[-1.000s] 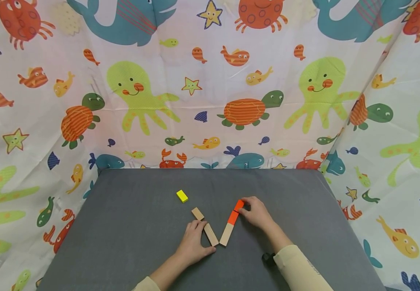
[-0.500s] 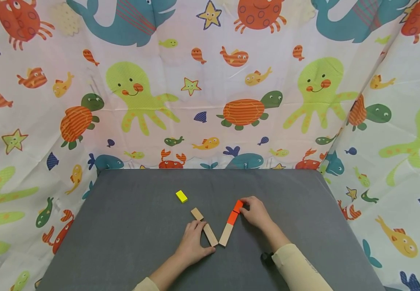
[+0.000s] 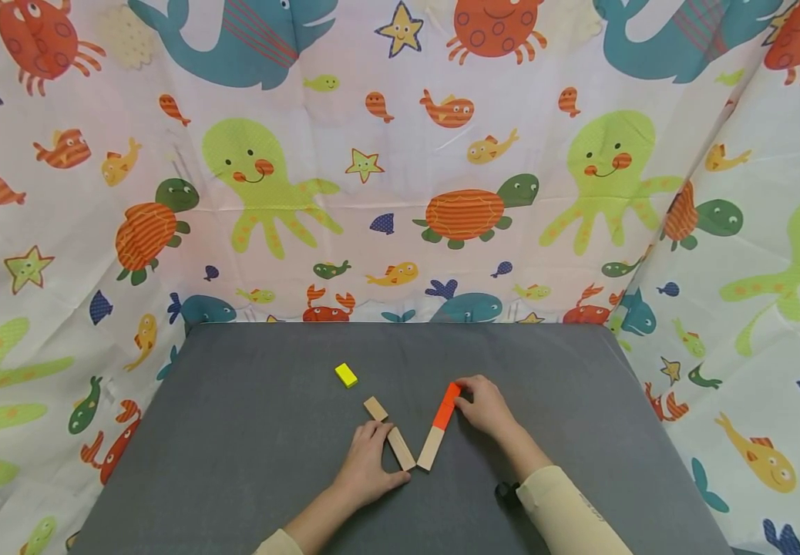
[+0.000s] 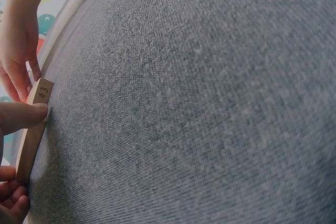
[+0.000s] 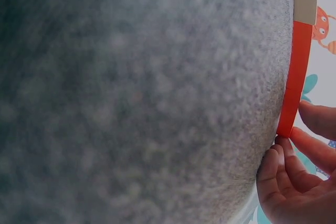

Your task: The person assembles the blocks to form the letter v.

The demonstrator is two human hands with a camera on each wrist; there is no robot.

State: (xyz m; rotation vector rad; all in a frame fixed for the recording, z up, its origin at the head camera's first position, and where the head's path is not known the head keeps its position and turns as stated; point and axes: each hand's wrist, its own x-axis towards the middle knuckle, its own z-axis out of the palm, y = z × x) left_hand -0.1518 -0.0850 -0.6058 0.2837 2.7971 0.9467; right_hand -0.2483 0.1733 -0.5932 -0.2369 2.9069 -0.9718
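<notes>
On the grey table (image 3: 247, 432), blocks form a V. Its left arm is a long plain wooden block (image 3: 402, 449) with a small wooden block (image 3: 375, 408) beyond it. My left hand (image 3: 379, 447) holds the long block, fingers along its left side and thumb at its near end. The left wrist view shows that block (image 4: 32, 129), marked 43, under my thumb (image 4: 21, 116). The right arm of the V is a plain wooden block (image 3: 431, 449), an orange block (image 3: 443, 417) and a small orange block (image 3: 452, 392). My right hand (image 3: 468, 395) pinches the small orange block, whose far end (image 5: 286, 124) sits at my fingertips (image 5: 286, 153).
A yellow block (image 3: 346, 375) lies alone behind the V, to the left. A sea-animal curtain (image 3: 400, 193) encloses the table at the back and on both sides. A dark wrist camera (image 3: 507, 491) sits on my right sleeve.
The small orange block, slightly offset before, now lies in line against the orange block. My right hand shifted slightly with it. The left hand has not moved.
</notes>
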